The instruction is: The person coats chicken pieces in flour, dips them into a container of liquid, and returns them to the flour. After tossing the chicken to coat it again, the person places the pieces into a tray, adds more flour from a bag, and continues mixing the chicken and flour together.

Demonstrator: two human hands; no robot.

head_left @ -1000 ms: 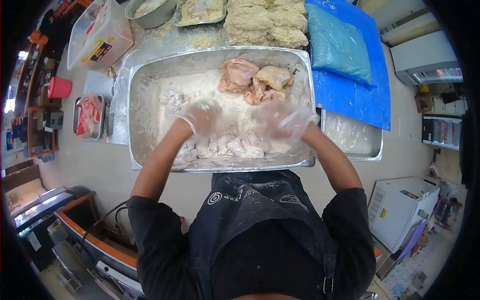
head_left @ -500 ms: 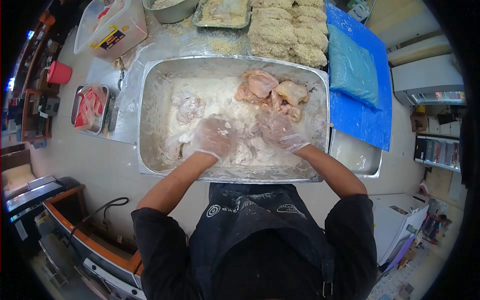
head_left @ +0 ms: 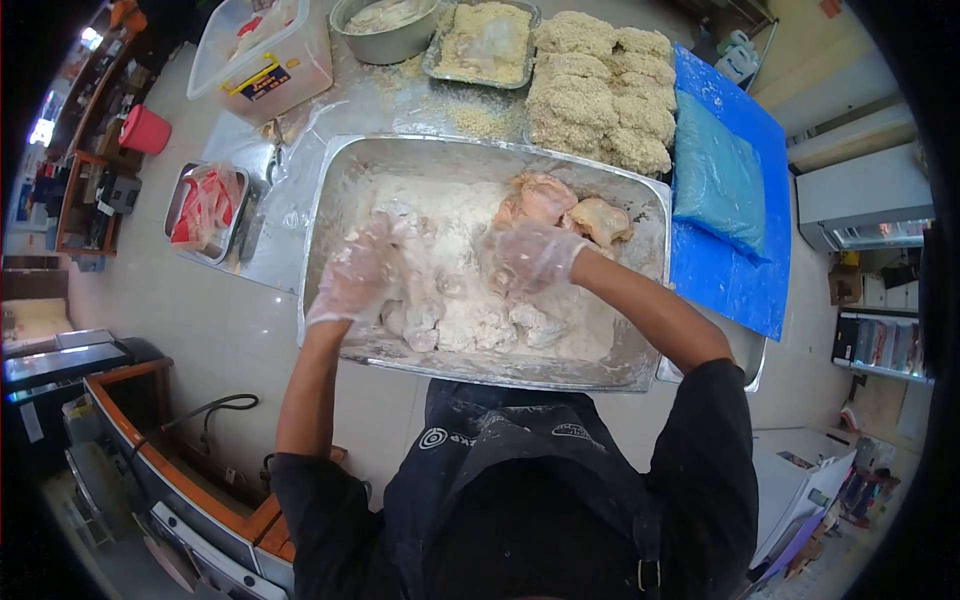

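Note:
A deep metal tray [head_left: 480, 375] holds white flour [head_left: 465, 205] and chicken pieces. Inside its left part, my left hand [head_left: 355, 272], in a clear plastic glove, reaches against flour-covered chicken [head_left: 415, 300]; its fingers are blurred. My right hand [head_left: 530, 255], gloved the same way, is low over the flour right of centre, and its fingertips are smeared and partly hidden. Just beyond it, uncoated raw chicken pieces [head_left: 600, 218] lie in the far right corner. More floured chicken [head_left: 535, 325] rests along the near side.
Behind the tray stand crumb-coated pieces [head_left: 600, 95] in rows, a crumb tray [head_left: 485, 45], a round metal bowl [head_left: 385, 30] and a plastic tub [head_left: 262, 70]. A blue bag [head_left: 718, 175] lies on a blue board [head_left: 720, 290] at right. At left is a small tray with a red-and-clear bag [head_left: 207, 205].
My left hand has moved left and slightly away from me, turning more upright. My right hand has shifted slightly left relative to the tray. The whole view has shifted and tilted.

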